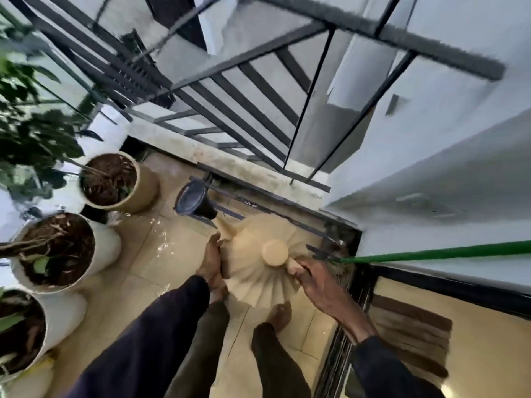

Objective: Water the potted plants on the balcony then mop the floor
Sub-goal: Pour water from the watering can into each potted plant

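Seemingly we finish watering: right grip [304, 272] curled round the handle of the cream ribbed plastic watering can [253, 271], left grip [214, 259] against its side, curl unclear, white-potted plants [106, 247] at nine o'clock; next, the green mop pole [431, 254] at three.

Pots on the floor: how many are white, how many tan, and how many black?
White pots: 2
Tan pot: 1
Small black pot: 1
Total: 4
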